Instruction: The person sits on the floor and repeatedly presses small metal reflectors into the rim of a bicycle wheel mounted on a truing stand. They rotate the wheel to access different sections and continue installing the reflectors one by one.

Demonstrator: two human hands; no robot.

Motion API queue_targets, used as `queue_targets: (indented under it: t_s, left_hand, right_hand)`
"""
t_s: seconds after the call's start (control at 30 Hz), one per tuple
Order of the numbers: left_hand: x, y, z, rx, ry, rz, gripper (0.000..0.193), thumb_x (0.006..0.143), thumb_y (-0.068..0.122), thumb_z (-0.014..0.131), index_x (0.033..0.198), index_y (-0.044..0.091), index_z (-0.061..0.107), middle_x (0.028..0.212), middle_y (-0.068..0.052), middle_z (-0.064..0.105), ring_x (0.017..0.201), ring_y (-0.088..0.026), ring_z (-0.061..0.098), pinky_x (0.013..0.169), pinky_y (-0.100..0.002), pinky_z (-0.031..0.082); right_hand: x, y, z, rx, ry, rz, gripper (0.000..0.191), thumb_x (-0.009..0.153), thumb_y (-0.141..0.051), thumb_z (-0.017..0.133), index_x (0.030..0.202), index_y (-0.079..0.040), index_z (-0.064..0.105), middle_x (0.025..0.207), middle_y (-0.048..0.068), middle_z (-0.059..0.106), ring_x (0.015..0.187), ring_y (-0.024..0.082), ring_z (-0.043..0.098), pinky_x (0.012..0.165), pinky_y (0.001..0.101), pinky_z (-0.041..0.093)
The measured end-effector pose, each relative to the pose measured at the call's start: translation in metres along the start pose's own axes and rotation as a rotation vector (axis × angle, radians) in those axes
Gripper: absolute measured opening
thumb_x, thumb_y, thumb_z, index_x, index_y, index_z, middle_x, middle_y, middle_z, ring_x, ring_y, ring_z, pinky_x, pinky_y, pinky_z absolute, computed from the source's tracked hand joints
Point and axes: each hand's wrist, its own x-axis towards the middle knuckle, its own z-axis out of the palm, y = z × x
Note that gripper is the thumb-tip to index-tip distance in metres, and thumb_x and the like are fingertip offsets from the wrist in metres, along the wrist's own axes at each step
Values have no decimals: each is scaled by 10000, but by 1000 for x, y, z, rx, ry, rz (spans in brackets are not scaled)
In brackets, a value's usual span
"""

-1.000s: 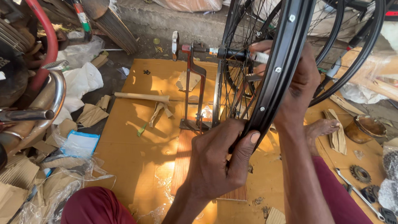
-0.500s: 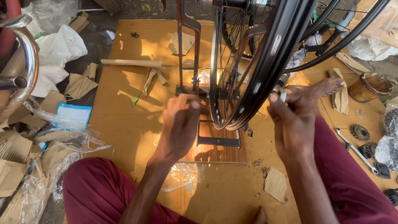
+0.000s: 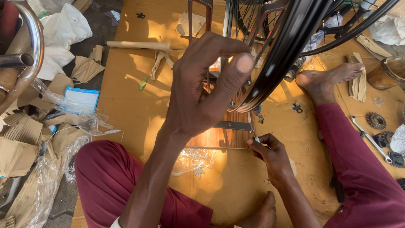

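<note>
The left hand (image 3: 202,88), which half a second ago was low beside the truing stand (image 3: 230,124), is now raised against the black bicycle rim (image 3: 278,63), its thumb pressed on the rim's edge and its fingers curled loosely about the spokes rather than closed round anything. The right hand (image 3: 270,156), held at the rim a moment ago, has been lowered to the near edge of the stand's wooden base, where a small metal piece (image 3: 256,138) is pinched between thumb and forefinger; what the piece is cannot be told. The work appears to have been passed from the rim to this small part. The wheel is mounted upright in the stand, above and beyond the right grip, well apart from it. A spanner (image 3: 371,139) and a sprocket (image 3: 376,120) lie on the floor board (image 3: 126,93) to the right.
</note>
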Motion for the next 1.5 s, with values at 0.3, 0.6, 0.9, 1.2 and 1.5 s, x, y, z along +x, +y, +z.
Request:
queue_targets:
  t_s: [0.3, 0.6, 0.9, 1.2, 1.5]
  left_hand:
    - [16, 11, 15, 34, -2, 164, 386, 1057, 416, 706, 950, 52, 628, 884, -32, 609, 833, -145, 587, 784, -312, 403]
    - [18, 9, 21, 79, 23, 173, 361, 1003, 369, 748, 874, 65, 601, 768, -18, 534, 711, -130, 501, 680, -313, 336]
    - [18, 3, 26, 75, 49, 183, 364, 1019, 364, 742, 824, 92, 598, 742, 9, 534, 689, -126, 488, 686, -319, 333]
    - [21, 1, 31, -59, 38, 161, 402, 1022, 311, 751, 767, 74, 549, 690, -7, 454, 639, -124, 432, 594, -319, 272]
    - [21, -1, 35, -73, 56, 187, 370, 1009, 323, 736, 774, 92, 569, 693, 7, 473, 633, -106, 432, 609, -305, 315]
  right_hand:
    - [-1, 14, 7, -102, -30, 66, 260, 836, -187, 814, 885, -34, 610, 741, 24, 587, 690, 120, 505, 661, 285, 427]
    - [2, 19, 12, -201, -15, 112, 293, 824, -225, 826, 950, -13, 668, 777, 15, 595, 709, 113, 490, 644, 282, 410]
    - [4, 25, 12, -234, -5, 76, 304, 810, -217, 830, 959, -18, 657, 794, 4, 599, 720, 102, 503, 648, 272, 430]
    - [3, 22, 11, -267, 13, 75, 328, 804, -220, 847, 953, -9, 644, 784, 15, 576, 700, 112, 481, 616, 276, 413]
    - [2, 19, 12, -302, 25, 97, 337, 803, -222, 848, 963, -26, 626, 766, 12, 551, 682, 114, 462, 597, 280, 406]
